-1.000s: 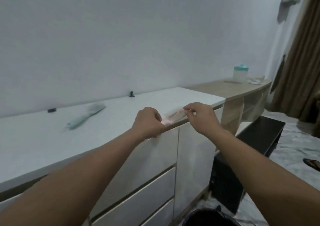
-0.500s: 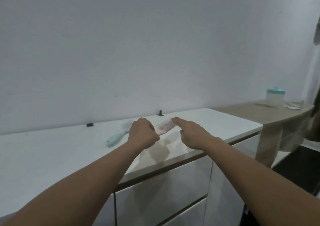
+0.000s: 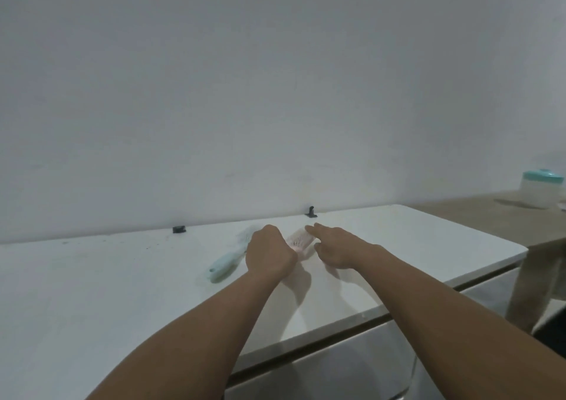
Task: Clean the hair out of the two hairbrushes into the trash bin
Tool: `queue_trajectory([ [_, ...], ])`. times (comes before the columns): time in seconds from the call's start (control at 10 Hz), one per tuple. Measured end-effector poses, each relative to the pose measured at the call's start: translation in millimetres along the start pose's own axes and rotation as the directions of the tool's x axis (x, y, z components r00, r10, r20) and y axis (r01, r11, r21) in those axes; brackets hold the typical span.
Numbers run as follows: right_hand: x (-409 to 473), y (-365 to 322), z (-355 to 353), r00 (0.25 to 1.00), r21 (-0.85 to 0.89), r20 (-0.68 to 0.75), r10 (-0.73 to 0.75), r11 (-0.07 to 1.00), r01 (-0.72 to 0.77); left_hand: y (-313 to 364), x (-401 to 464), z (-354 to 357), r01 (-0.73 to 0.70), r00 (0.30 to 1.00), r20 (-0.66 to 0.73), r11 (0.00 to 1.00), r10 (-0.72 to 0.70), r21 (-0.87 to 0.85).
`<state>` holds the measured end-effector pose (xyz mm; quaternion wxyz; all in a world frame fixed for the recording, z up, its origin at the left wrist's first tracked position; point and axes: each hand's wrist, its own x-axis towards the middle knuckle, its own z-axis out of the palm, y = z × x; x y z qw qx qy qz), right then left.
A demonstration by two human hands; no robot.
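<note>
On the white tabletop [image 3: 92,307], near its middle and toward the wall: one pink brush [image 3: 301,240], bristles up, its handle end hidden inside the left hand [image 3: 269,257], which is clenched round it with the back of the hand to the camera. Right hand [image 3: 337,249]: released, fingers straight, forefinger stretched over the far end of the pink brush; contact with the bristles cannot be told. Just left of the left hand: one mint brush [image 3: 226,265], lying flat, handle toward the camera, head partly hidden behind the left hand. At the wall edge: two small black fittings, one [image 3: 179,229] to the left, one [image 3: 311,212] behind the hands. Far right, on a lower wooden shelf [image 3: 490,216]: one pale jar [image 3: 540,188] with a teal lid. Below the tabletop edge: white drawer fronts [image 3: 337,372].
</note>
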<state>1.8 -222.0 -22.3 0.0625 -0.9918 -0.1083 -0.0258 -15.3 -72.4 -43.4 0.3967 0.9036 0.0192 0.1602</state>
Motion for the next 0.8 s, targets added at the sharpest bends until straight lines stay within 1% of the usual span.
queue_trajectory([
  [0.1,15,2,6,1.000,-0.001,0.015,-0.003,1.000,0.004,-2,7,4,0.024,0.999,0.030,0.999,-0.023,-0.029],
  [0.2,27,3,12,1.000,0.016,0.025,-0.003,1.000,0.003,-8,16,11,0.038,0.999,0.012,0.999,-0.038,-0.028],
  [0.3,38,6,22,1.000,0.033,0.014,-0.013,0.999,0.012,-13,23,14,0.020,0.999,0.030,0.999,-0.018,-0.039],
  [0.4,43,10,30,1.000,0.057,-0.010,-0.023,0.998,0.023,-13,25,13,-0.001,0.996,0.086,0.998,0.006,-0.057],
  [0.5,44,9,34,1.000,0.056,-0.009,-0.016,0.998,0.017,-16,26,7,-0.003,0.990,0.138,0.999,0.008,-0.036],
  [0.6,42,10,36,1.000,0.076,-0.018,-0.005,0.997,0.006,-18,22,5,-0.002,0.985,0.170,0.996,0.018,-0.093],
  [0.7,34,10,40,0.998,0.148,-0.048,0.031,0.989,-0.024,-14,10,-3,0.050,0.988,0.151,0.974,-0.016,-0.221],
  [0.8,21,12,43,0.992,0.182,-0.090,0.088,0.981,-0.071,-16,-1,-9,0.062,0.987,0.155,0.977,-0.030,-0.204],
])
